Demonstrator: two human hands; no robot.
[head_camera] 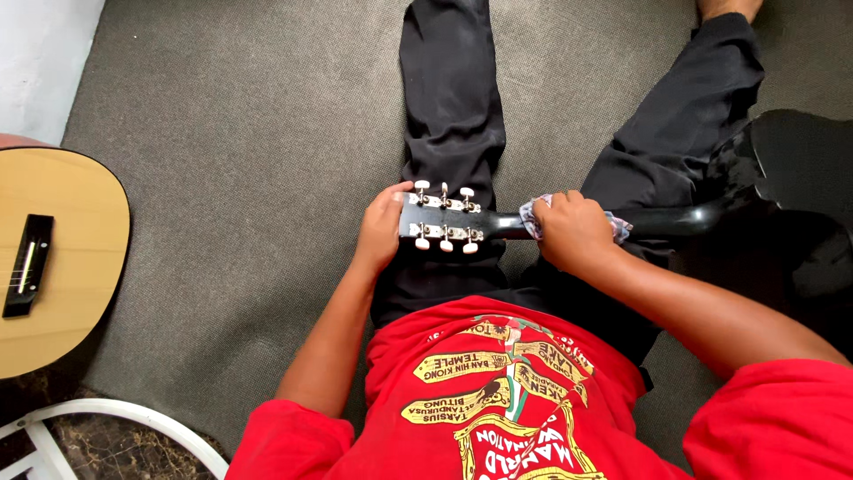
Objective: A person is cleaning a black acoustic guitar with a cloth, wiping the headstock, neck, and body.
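Both hands (pixel 382 227) (pixel 573 233) grip black guitar (pixel 693 218) (cloth (pixel 533 216) underhand).

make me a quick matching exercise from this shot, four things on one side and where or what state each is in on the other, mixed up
Things:
1. left hand
2. right hand
3. black guitar
4. wooden guitar

Places or states:
a. lies on the carpet at the frame's left edge
b. grips the end of the headstock
c. presses a cloth against the neck
d. lies back up across the person's legs

Pairs: 1-b, 2-c, 3-d, 4-a
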